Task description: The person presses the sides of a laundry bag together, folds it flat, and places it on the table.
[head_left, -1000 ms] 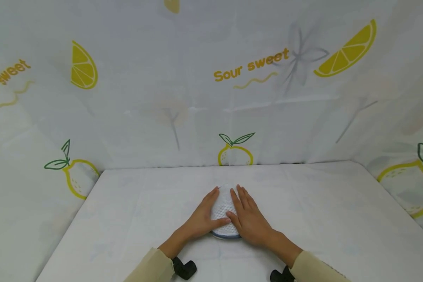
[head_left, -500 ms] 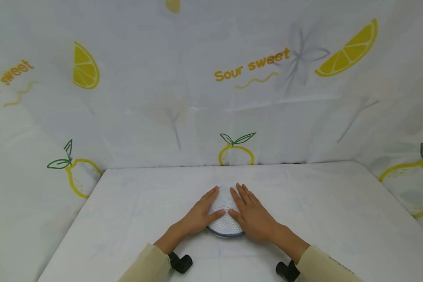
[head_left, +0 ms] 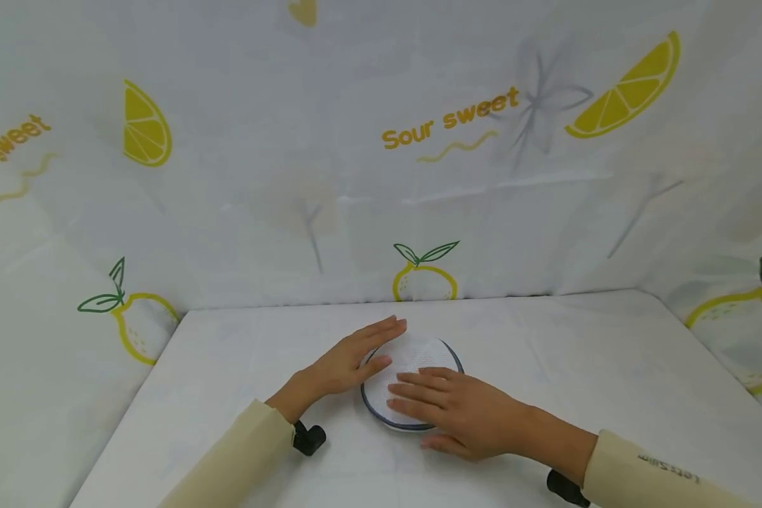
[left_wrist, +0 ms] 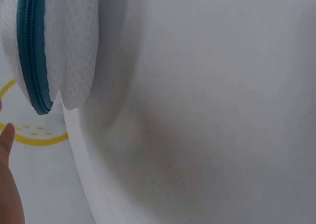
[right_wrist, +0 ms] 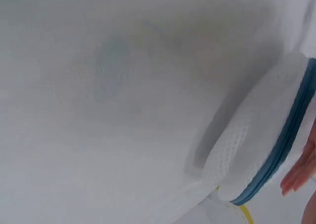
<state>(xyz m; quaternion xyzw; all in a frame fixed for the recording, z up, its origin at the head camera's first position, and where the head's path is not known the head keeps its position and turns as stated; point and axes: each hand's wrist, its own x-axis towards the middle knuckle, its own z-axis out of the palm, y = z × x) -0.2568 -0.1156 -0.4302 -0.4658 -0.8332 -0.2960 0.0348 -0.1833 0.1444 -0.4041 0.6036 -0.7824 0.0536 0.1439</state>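
A round white mesh laundry bag [head_left: 419, 351] lies on the table in front of the person, its dark blue edge showing in the head view. In the left wrist view, a blue zipper [left_wrist: 32, 51] runs round its puffy side. My left hand [head_left: 349, 361] touches the bag's far left part, fingers straight and thumb spread over the mesh. Over the near right part lies my right hand [head_left: 470, 415], its fingers stretched flat across the top toward the left. From the right wrist, the bag [right_wrist: 237, 140] stands thick above the table, with fingertips [right_wrist: 297, 173] beside the zipper.
A white cloth covers the table [head_left: 260, 367]. Behind it and at both sides hangs a white curtain [head_left: 248, 233] printed with lemons and words. Black wrist cameras [head_left: 309, 438] sit under both cuffs.
Both hands have moved apart, the left one up and left. My right hand has turned from pointing forward to lying across the bag. More of the bag's round top and blue edge now shows.
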